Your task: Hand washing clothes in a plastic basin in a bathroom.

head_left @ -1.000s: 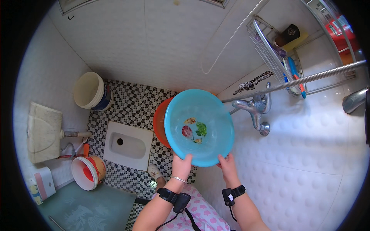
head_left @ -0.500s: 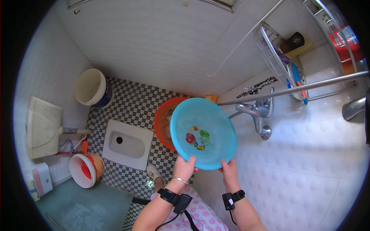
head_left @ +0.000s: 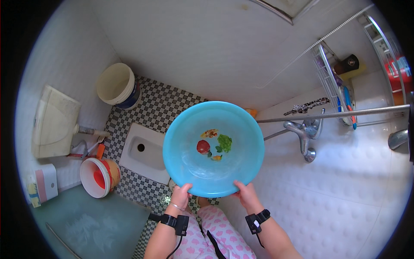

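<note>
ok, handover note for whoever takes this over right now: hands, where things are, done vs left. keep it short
Left hand: grips the near rim of the round light-blue plastic basin, thumb on the rim.
Right hand: grips the same near rim, a little to the right.
Basin: held up in the air in front of the person, tilted so the inside faces the camera; a fruit picture decorates its bottom. No water visible in it.
Around: metal wall tap right of the basin, white squat toilet pan on the checkered floor to the left.
Done: basin lifted, both hands on it.
Left: basin not yet set down anywhere.
</note>
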The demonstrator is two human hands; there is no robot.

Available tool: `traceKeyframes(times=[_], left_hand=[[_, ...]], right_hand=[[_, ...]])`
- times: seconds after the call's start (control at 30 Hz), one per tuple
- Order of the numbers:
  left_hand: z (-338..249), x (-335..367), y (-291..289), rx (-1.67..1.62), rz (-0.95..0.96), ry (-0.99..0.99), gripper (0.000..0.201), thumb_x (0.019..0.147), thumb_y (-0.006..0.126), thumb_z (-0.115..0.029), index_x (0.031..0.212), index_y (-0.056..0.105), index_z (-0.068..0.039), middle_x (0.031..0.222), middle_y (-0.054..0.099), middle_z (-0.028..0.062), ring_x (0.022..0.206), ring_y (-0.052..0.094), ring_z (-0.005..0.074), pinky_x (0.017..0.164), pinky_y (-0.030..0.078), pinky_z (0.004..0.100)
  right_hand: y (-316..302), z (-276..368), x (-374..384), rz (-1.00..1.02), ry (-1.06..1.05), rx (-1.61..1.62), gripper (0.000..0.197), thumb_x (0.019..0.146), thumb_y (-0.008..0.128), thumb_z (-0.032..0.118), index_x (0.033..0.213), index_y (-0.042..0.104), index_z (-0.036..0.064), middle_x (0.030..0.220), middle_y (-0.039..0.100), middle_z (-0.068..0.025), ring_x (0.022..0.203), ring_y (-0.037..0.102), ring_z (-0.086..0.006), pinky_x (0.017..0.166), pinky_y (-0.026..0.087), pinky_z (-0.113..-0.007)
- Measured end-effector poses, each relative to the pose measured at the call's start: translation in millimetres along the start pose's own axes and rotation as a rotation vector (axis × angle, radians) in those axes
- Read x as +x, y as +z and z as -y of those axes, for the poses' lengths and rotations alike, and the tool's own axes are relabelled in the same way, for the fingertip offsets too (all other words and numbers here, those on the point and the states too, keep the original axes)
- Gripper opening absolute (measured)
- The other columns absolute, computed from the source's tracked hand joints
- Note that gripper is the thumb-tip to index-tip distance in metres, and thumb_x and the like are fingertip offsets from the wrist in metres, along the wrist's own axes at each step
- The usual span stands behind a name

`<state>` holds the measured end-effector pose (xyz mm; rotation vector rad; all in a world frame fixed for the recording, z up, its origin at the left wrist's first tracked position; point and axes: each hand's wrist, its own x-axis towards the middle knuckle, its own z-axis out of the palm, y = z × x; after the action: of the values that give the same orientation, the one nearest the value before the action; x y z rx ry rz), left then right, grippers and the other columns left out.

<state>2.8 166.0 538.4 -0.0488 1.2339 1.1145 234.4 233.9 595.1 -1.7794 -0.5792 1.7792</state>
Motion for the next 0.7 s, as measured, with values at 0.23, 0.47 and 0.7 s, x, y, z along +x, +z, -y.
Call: traceKeyframes(times=[0.23, 0.47, 0.7], left_hand=[[7.3, -22.1, -4.9, -0.084, 0.039, -0.055, 0.033, 0.085, 0.052, -0.01, 0.115, 0.05, 0.003, 0.102, 0.06, 0.0105, 0.081, 0.064, 0.0207, 0.065, 0.057, 0.0328], [-17.5, -50.1, -59.2, 0.008, -0.104, -0.02, 0.029, 0.084, 0.053, -0.01, 0.111, 0.054, 0.001, 0.096, 0.063, 0.0092, 0.078, 0.064, 0.0192, 0.065, 0.055, 0.031], [-42.7, -56.7, -115.1, -0.244, -0.114, 0.129, 0.037, 0.084, 0.048, -0.001, 0.121, 0.045, 0.004, 0.113, 0.056, 0.0122, 0.101, 0.058, 0.022, 0.082, 0.05, 0.0347]], right_hand=[[19.1, 25.4, -7.0, -0.052, 0.0, -0.29, 0.025, 0.084, 0.057, 0.021, 0.097, 0.058, -0.0004, 0.081, 0.063, -0.0084, 0.065, 0.061, -0.0163, 0.053, 0.049, -0.029], [55.9, -12.2, -7.2, 0.077, 0.18, -0.356, 0.026, 0.085, 0.055, 0.022, 0.099, 0.058, -0.0002, 0.083, 0.063, -0.0083, 0.067, 0.062, -0.0165, 0.061, 0.051, -0.03], [133.0, -22.2, -12.6, 0.263, 0.092, -0.256, 0.027, 0.09, 0.053, 0.019, 0.111, 0.054, 0.0018, 0.101, 0.062, -0.0068, 0.083, 0.061, -0.0144, 0.07, 0.051, -0.03]])
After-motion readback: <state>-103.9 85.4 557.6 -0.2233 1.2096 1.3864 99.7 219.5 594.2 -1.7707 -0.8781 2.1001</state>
